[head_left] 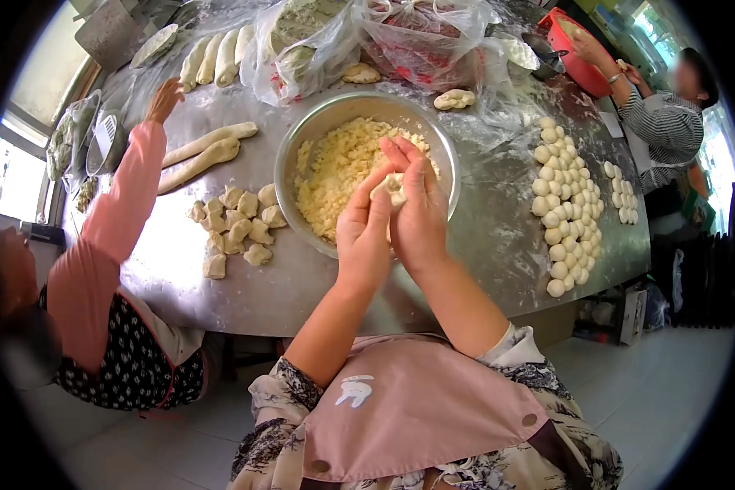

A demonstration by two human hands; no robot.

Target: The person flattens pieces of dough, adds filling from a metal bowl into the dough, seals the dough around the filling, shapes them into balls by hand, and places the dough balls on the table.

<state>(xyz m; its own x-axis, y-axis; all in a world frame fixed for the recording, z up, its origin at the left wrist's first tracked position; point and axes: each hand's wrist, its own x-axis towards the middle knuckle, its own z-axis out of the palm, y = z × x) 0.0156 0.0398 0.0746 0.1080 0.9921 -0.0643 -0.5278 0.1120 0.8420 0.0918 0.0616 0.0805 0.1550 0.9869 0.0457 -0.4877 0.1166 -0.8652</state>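
Over a steel bowl [287, 155] of crumbly yellow filling [322, 192], both of my hands cup one small piece of dough [392, 189]. My left hand [363, 220] wraps it from the left, with the thumb pressed near its top. From the right, my right hand [420, 204] closes round the same piece, fingers curled together. Part of the dough is hidden by my fingers, and whether filling is inside I cannot tell. Cut dough chunks [235, 220] lie in a cluster left of the bowl. Many round white dough balls [565, 208] sit in rows to the right.
A co-worker's pink sleeve [122, 196] reaches across the left side toward dough rolls [217, 59]. Two long dough strips [208, 151] lie nearby. Plastic bags [420, 41] stand behind the bowl. Another person [670, 122] works at a red basin [580, 57] at the far right.
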